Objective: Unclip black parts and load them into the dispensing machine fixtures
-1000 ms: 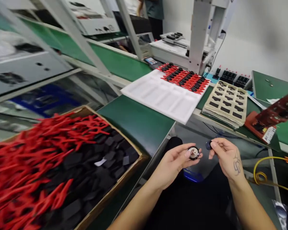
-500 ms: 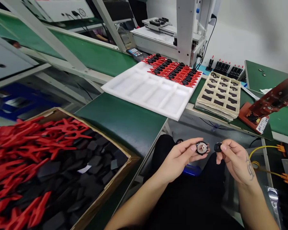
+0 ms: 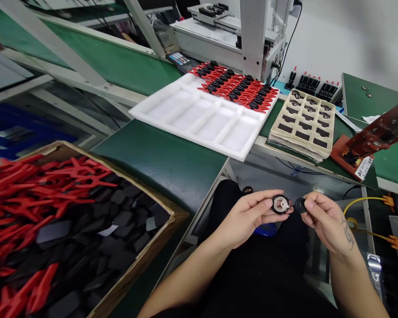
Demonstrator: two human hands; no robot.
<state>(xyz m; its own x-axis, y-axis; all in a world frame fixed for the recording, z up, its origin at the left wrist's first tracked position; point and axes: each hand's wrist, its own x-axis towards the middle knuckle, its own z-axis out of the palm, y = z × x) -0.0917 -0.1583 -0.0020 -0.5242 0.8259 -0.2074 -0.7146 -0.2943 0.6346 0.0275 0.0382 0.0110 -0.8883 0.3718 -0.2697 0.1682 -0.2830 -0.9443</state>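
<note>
Between the thumb and fingers of my left hand is a round black housing, its face turned up to show a pale ring-shaped coil inside. My right hand pinches a small round black cover by its edge, just right of the housing. A narrow gap lies between the two parts, and something thin and dark seems to bridge it; I cannot tell if they touch. Both hands are over my lap. Farther off, a beige tray carries similar round parts in its upper pockets.
A cardboard box of red spring clamps and black pads stands at left. The white tray holds rows of clamped black parts at its back. A red-brown press stands right; yellow cables hang below.
My right hand has turned the black cover so its round flat face shows, and brought it closer to the housing. The view has shifted slightly.
</note>
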